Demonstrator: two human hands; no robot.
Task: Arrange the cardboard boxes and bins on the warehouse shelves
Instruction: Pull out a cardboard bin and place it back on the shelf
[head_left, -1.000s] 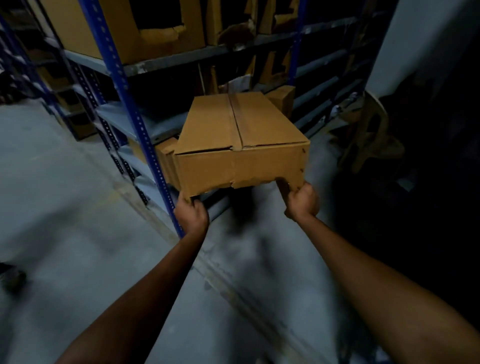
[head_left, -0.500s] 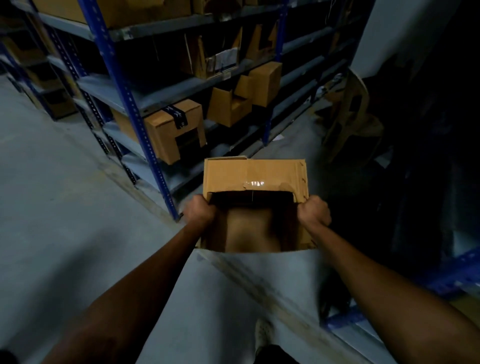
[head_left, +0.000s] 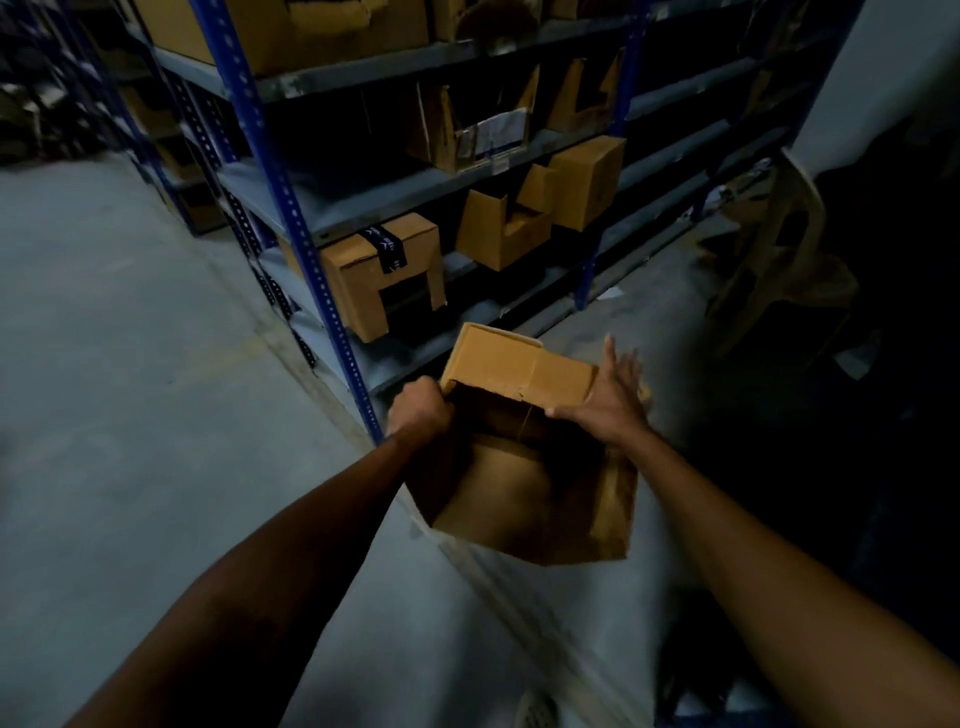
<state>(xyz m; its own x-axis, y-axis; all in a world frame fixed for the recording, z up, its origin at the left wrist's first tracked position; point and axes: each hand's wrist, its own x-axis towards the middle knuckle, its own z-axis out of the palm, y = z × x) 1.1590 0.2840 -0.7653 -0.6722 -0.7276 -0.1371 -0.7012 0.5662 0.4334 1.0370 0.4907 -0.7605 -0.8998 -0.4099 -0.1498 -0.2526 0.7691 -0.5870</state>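
Head view shows the change plainly: a second back the box rides high, its shut face up and both hands hooked under its near edge. Now the box (head_left: 524, 493) hangs low, tipped with its open mouth toward me. It is just beside the near blue upright (head_left: 291, 223) and in front of the rack's lowest visible shelf (head_left: 410, 358), not yet on it. Half a second back both hands clamp the sides of the mouth. Now only the left hand (head_left: 418, 410) keeps that grip, its fingers curled round the left edge. The right hand (head_left: 608, 400) has let go and lies flat on the box's top right corner, fingers (head_left: 615, 364) straight and spread, holding nothing. I read this as the turn from carrying to placing: the flat hand looks set to steer the box in, so this one is nearly stowed while the wider arranging waits. By my count there is one box in hand, with two hands on it. On the level above the lowest shelf there are three: a taped box (head_left: 363, 280), an open bin (head_left: 493, 234) and a shut box (head_left: 589, 182). The next level up has two cut bins (head_left: 467, 130) that I can make out, among dark shapes I cannot count. On top sits at least one big box (head_left: 280, 31), the rest cropped. A second upright (head_left: 586, 280) closes the bay, and one chair (head_left: 779, 249) stands at far right.
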